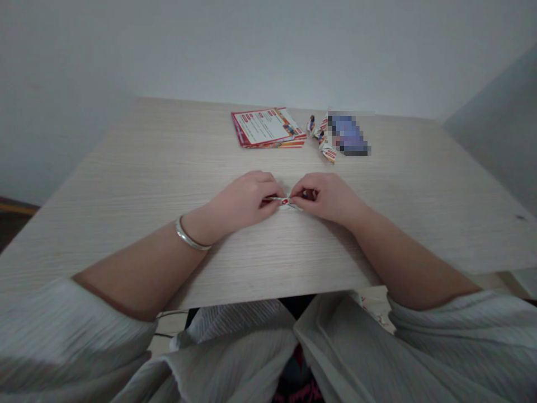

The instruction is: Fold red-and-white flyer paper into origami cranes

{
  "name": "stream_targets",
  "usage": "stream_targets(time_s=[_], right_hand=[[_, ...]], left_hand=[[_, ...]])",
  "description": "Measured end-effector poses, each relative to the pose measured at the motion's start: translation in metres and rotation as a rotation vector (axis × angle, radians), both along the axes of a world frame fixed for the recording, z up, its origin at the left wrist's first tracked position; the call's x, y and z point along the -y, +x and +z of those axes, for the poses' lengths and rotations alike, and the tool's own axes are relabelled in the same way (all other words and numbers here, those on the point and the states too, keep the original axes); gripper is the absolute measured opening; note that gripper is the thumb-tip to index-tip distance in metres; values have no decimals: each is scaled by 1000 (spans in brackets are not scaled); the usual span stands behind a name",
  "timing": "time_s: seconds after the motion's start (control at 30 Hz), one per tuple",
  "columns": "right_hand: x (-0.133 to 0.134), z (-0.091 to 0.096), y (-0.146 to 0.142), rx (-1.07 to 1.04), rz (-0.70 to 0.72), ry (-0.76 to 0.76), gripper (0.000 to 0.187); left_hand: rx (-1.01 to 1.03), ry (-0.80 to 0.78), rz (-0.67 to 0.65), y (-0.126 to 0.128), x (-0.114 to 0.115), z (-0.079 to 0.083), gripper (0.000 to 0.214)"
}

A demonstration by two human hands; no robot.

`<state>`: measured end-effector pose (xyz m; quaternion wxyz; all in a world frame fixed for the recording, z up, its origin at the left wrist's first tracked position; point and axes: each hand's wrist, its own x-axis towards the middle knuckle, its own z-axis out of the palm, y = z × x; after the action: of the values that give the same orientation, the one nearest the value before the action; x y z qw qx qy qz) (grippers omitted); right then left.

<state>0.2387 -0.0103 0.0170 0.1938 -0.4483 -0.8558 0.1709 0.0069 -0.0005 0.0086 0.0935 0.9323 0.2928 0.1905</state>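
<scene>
Two loose grey sleeves [79,336] and the draped front of one grey garment [235,344] fill the lower edge, nearest the camera, with a dark patch of clothing bearing pink lettering [300,389] showing between the folds. Two bare forearms reach forward over one pale, wood-grained tabletop [168,151]; one silver bangle [191,236] circles the left wrist. Both hands meet near the middle of the tabletop, over one small piece of folded paper [285,201], white with a red mark, that is partly hidden by the fingers. The left hand [254,196] has its grip closed on the left part of the paper, thumb against fingertips; the right hand [329,193] has its grip pinched on the right end, so the two sets of fingertips nearly touch. Beyond the hands, toward the far edge, lies one fanned stack of printed sheets [266,127], red, white and orange; several edges show, too overlapped to count. Just right of it sits one cluster of folded paper pieces [328,154], at least three, exact number unclear. Beside them, farther right, lies one blue-violet rectangular item [350,134], pixelated beyond recognition. One plain pale wall [251,50] rises behind.
</scene>
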Motion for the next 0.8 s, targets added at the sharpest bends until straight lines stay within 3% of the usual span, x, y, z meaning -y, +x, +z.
stream_targets(time_s=[0.27,0.4,0.53,0.63,0.8], right_hand=[[-3,-4,2,-88,-147,-2,7],[-4,-3,2,-49,-106,-92,3],[-4,-1,1,-25,-83,-111,4],[-2,0,0,-14,-54,-39,5],[3,0,-1,-19,-17,224,8]], left_hand=[[100,-22,7,-1,2,-2,24],[80,-88,127,0,5,0,34],[39,-96,130,2,4,0,26],[52,-99,144,2,4,0,22],[127,-124,176,2,6,4,20]])
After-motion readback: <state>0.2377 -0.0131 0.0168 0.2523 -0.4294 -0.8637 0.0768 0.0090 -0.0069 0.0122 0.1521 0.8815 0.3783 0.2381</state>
